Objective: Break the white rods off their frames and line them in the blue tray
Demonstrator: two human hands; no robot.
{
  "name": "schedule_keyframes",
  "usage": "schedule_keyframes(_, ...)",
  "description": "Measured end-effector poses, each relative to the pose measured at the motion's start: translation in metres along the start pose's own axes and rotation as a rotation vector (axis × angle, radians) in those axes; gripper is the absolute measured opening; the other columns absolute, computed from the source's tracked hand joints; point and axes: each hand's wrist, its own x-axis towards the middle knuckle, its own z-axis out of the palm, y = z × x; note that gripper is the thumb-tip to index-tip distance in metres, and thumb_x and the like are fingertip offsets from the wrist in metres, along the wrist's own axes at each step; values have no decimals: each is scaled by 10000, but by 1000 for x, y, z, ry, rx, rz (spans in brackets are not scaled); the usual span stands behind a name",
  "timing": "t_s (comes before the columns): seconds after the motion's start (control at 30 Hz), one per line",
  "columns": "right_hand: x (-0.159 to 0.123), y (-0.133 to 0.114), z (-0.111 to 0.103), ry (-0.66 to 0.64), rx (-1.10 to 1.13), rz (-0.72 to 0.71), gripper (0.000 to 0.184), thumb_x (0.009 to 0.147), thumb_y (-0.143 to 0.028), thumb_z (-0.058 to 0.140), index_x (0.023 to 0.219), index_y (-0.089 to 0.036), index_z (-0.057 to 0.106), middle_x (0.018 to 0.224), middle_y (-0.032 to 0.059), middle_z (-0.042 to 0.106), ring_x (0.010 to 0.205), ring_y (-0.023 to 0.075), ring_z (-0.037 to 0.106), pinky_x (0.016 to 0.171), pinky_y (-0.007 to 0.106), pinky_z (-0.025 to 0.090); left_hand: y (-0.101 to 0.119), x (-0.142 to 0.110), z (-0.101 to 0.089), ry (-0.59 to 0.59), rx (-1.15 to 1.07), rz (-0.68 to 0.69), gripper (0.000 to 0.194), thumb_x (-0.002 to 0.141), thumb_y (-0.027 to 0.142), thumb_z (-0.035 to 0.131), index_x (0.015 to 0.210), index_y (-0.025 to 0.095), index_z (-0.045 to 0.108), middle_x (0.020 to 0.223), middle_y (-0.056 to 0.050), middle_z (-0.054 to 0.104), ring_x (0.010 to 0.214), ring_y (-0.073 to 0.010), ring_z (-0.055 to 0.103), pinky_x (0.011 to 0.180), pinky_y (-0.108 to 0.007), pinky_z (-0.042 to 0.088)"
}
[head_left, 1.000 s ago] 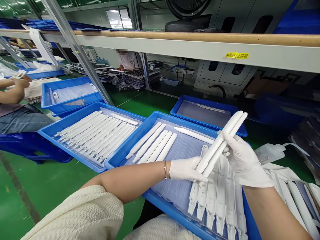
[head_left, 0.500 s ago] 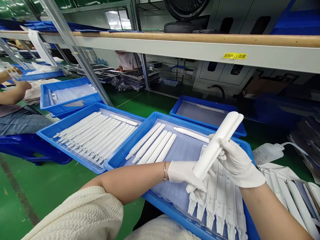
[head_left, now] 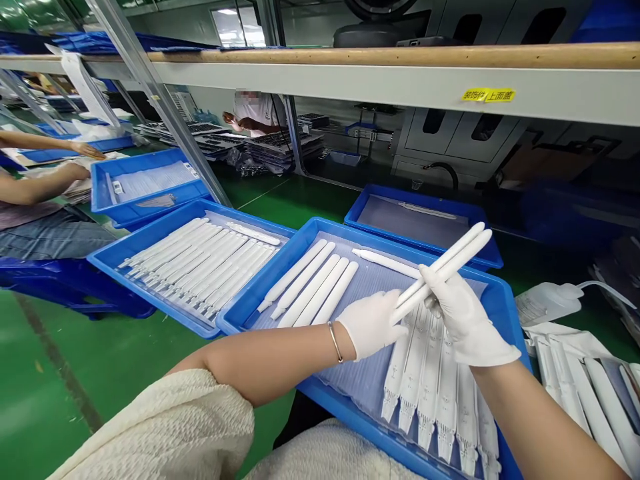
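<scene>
Two long white plastic strips (head_left: 467, 248) with rounded ends are held together, tilted, above the right part of a blue tray (head_left: 320, 383). My gloved left hand (head_left: 374, 325) is closed on their lower end. Higher up, my gloved right hand (head_left: 465, 323) grips the same pair, thumb across them. Below my hands lies a row of white strips with toothed ends (head_left: 427, 393), partly covered by the hands. Several smooth white strips (head_left: 315, 287) rest at the tray's left. A single strip (head_left: 385, 262) lies along its far side.
A second blue tray (head_left: 200, 327) on the left holds many white strips. Another blue tray (head_left: 425, 193) stands behind. At right are a squeeze bottle (head_left: 547, 303) and a pile of white strips (head_left: 585, 393). A shelf beam (head_left: 350, 83) crosses above; a co-worker's arms (head_left: 45, 180) show at left.
The held strips have turned from showing a broad face to showing their narrow edges. My left hand has moved up along them. The co-worker's hands at left have shifted right.
</scene>
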Motion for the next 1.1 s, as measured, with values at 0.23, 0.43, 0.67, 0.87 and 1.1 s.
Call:
schedule_keyframes(0.23, 12, 2, -23, -63, 97, 100, 402, 779, -531, 798, 743, -174, 618, 620, -8, 482, 533, 84, 373, 441, 209, 353, -4, 1, 6, -278, -645, 249, 969, 623, 338, 905, 1437, 223, 392, 1161, -81, 622, 1013, -236, 631, 851, -380, 554)
schedule_keyframes(0.43, 12, 1, -22, -118, 67, 102, 407, 784, -548, 785, 710, -186, 615, 562, -19, 433, 510, 96, 386, 441, 230, 377, -6, 6, 8, -678, -1072, 13, 559, 737, 513, 823, 1054, 164, 524, 901, -53, 646, 622, -127, 652, 583, -288, 553)
schedule_keyframes(0.67, -4, 2, 4, -446, -205, 26, 390, 807, -588, 741, 723, -217, 657, 684, 40, 635, 655, 186, 586, 602, 310, 508, -11, 9, 2, -503, -925, 110, 370, 981, 458, 514, 781, 148, 544, 495, 40, 502, 370, -68, 483, 373, -163, 345)
schedule_keyframes(0.87, -8, -18, 4, -196, -153, -49, 351, 754, -574, 791, 781, -238, 695, 749, 42, 661, 724, 217, 614, 625, 337, 530, -10, 5, -5, -549, -922, 172, 271, 959, 376, 554, 789, 170, 508, 474, 35, 535, 360, -91, 478, 388, -196, 374)
schedule_keyframes(1.1, 41, -62, -54, 282, -25, -130, 456, 661, -632, 831, 743, -206, 692, 649, 18, 558, 595, 155, 527, 479, 277, 424, -5, 0, -3, -704, -889, 156, 329, 920, 431, 625, 753, 182, 490, 474, 29, 540, 352, -97, 480, 370, -211, 401)
